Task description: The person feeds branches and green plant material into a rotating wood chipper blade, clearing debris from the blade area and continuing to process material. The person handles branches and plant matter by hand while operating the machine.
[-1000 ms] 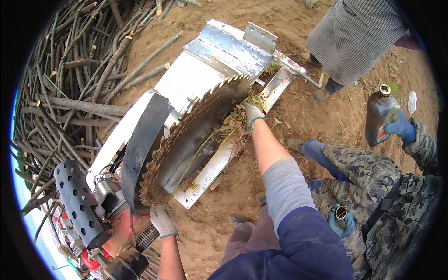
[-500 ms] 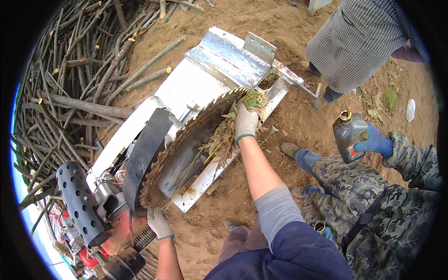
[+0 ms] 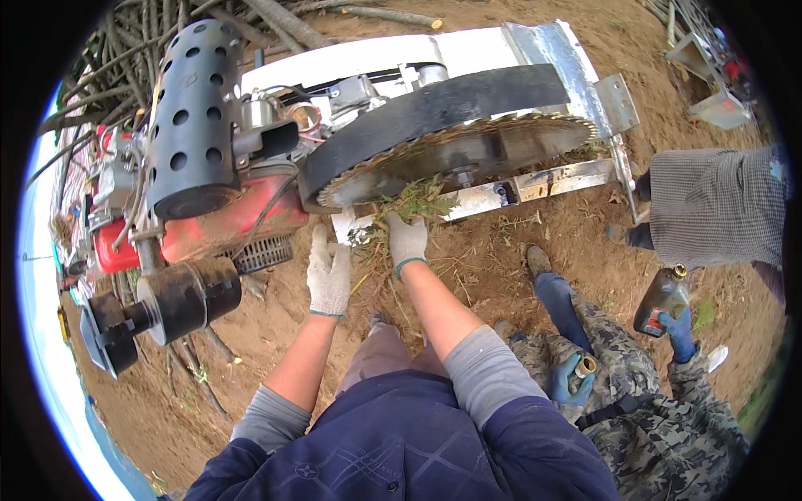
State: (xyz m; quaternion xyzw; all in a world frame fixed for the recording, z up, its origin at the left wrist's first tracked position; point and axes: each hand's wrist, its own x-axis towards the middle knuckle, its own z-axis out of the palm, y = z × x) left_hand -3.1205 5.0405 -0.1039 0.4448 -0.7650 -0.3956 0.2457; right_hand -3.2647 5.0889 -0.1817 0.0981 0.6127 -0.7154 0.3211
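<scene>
— So what's different from a second ago?

— Both hands are at the machine now. Earlier the left hand [image 3: 328,275] was down by the red engine [image 3: 217,221]; it has come up beside the right hand [image 3: 407,240], just under the toothed circular saw blade [image 3: 468,150].

— And the right one?

— It has moved along the blade from the far end toward the engine side. Its gloved grip is closed on a clump of green weeds [image 3: 415,200] caught between the blade and the metal rail [image 3: 535,184] beneath it.

— Is the left holding anything?

— Its grip is loose, fingers pointing up, touching the rail's end just beside the clump. I can't see it clamped on anything.

— Meaning?

— I'd judge the clearing has worked its way along: the rail's far stretch looks mostly bare, and the tangle left sits near the blade's hub.

— Anyone else nearby?

— A crouching person in camouflage and blue gloves holds a brown bottle [image 3: 662,299] well apart to the right, and someone in a checked garment [image 3: 714,209] stands by the rail's end.
</scene>
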